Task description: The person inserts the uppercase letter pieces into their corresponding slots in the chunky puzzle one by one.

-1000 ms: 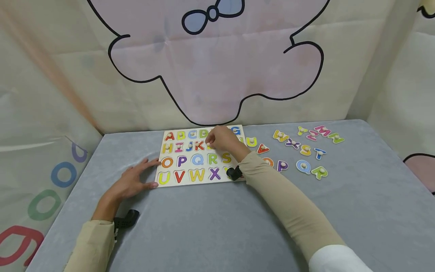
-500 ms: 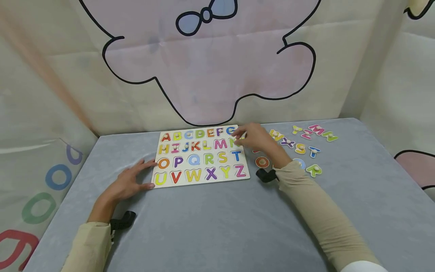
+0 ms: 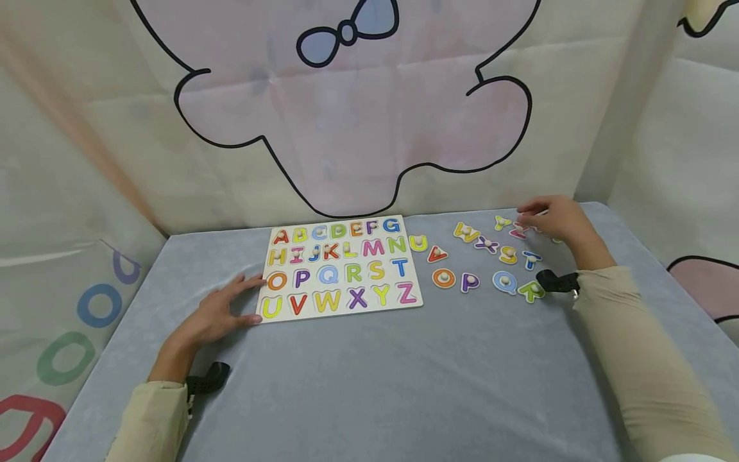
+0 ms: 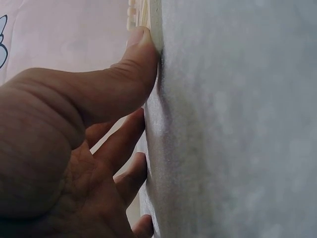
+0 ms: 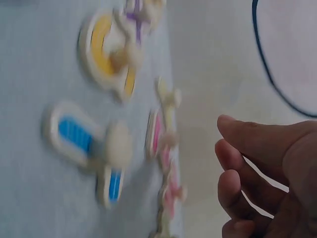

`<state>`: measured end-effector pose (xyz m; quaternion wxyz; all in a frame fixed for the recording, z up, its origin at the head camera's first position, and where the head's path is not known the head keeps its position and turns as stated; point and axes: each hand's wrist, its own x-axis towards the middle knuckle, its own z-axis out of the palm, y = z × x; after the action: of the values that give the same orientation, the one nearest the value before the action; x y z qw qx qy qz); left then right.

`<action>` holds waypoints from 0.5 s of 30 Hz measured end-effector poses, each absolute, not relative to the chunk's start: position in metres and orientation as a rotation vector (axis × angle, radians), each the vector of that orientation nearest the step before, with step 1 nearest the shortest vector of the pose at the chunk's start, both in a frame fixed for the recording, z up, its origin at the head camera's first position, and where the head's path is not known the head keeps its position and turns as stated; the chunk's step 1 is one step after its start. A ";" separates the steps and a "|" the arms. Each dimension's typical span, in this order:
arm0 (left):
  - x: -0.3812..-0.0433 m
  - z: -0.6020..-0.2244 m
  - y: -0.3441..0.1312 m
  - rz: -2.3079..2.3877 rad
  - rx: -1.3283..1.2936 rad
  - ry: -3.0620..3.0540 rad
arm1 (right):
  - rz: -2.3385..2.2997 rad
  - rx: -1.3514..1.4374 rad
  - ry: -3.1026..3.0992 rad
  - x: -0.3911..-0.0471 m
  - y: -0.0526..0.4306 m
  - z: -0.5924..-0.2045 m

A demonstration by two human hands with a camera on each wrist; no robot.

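Note:
A white wooden alphabet board (image 3: 314, 283) lies at the back of the table. Letters A to L on it carry knobs; M to Z show flat coloured shapes. My left hand (image 3: 216, 313) rests against the board's left edge, fingers spread, thumb on the near corner; the left wrist view shows the thumb (image 4: 133, 64) against that edge. At the far right, my right hand (image 3: 557, 223) hovers above a few loose knobbed letters, covering most of them, with a pink one (image 3: 518, 231) beside its fingertips. In the right wrist view its loosely bent fingers (image 5: 230, 183) hold nothing.
Right of the board lie several loose letters: a yellow U (image 3: 418, 243), a red V (image 3: 437, 254), an orange O (image 3: 443, 278), a purple P (image 3: 470, 283), a blue Q (image 3: 505, 282) and a blue T (image 3: 532, 260). A printed cloth wall (image 3: 346, 128) rises behind the table.
My right hand has left the board's second row, where a knobbed L now shows, and moved far right over the loose letters. My left hand has stayed at the board's left edge.

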<state>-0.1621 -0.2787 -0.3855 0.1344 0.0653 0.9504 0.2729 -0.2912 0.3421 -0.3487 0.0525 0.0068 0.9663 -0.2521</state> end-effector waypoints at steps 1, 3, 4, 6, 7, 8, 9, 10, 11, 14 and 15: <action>-0.162 -0.386 -0.279 0.789 0.184 2.753 | -0.763 0.048 2.944 -0.293 0.349 -0.351; -0.162 -0.387 -0.279 0.779 0.175 2.752 | -0.778 0.102 2.939 -0.295 0.361 -0.356; -0.162 -0.387 -0.279 0.774 0.170 2.752 | -0.771 0.117 2.944 -0.296 0.365 -0.359; -0.162 -0.386 -0.279 0.771 0.167 2.751 | -0.766 0.160 2.933 -0.297 0.372 -0.363; -0.162 -0.386 -0.279 0.770 0.167 2.751 | -0.762 0.177 2.927 -0.297 0.375 -0.365; -0.162 -0.386 -0.279 0.771 0.170 2.752 | -0.758 0.191 2.923 -0.297 0.377 -0.366; -0.162 -0.385 -0.279 0.772 0.173 2.752 | -0.746 0.203 2.924 -0.297 0.378 -0.367; -0.162 -0.385 -0.279 0.773 0.176 2.752 | -0.737 0.214 2.929 -0.297 0.379 -0.368; -0.162 -0.385 -0.279 0.775 0.179 2.751 | -0.737 0.228 2.929 -0.297 0.379 -0.369; -0.163 -0.385 -0.279 0.775 0.181 2.752 | -0.725 0.241 2.958 -0.298 0.379 -0.371; -0.163 -0.385 -0.279 0.777 0.179 2.750 | -0.724 0.249 2.967 -0.298 0.378 -0.371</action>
<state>-0.1634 -0.2793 -0.3846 0.1386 0.0620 0.9512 0.2686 -0.2983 0.3785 -0.3711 0.0386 0.0811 0.9676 -0.2361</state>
